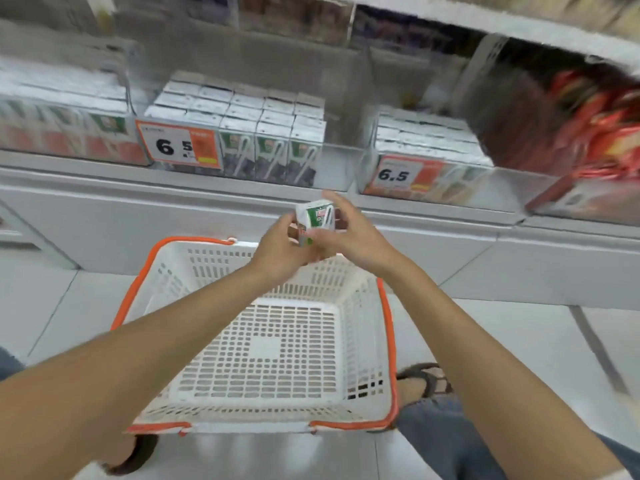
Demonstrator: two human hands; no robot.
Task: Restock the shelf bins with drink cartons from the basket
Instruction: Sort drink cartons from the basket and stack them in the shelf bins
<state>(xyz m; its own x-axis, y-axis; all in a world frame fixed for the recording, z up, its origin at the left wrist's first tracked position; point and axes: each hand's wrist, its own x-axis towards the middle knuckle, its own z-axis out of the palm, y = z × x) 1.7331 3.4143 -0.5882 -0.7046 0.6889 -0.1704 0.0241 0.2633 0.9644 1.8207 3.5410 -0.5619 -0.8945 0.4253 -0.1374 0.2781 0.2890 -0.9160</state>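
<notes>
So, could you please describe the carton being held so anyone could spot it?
Find the orange-rimmed white basket. Above its far edge, the left hand and right hand hold a green-and-white carton, the only one off the shelf.

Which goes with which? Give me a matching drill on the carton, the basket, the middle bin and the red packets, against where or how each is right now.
Things:
1. carton
2. basket
3. middle bin
4. red packets

Places or states:
A. on the floor, no cartons visible inside
B. far right of the shelf
C. gripped by the left hand and the right hand
D. stocked at its left, gap at its right

Pairs: 1-C, 2-A, 3-D, 4-B
</notes>
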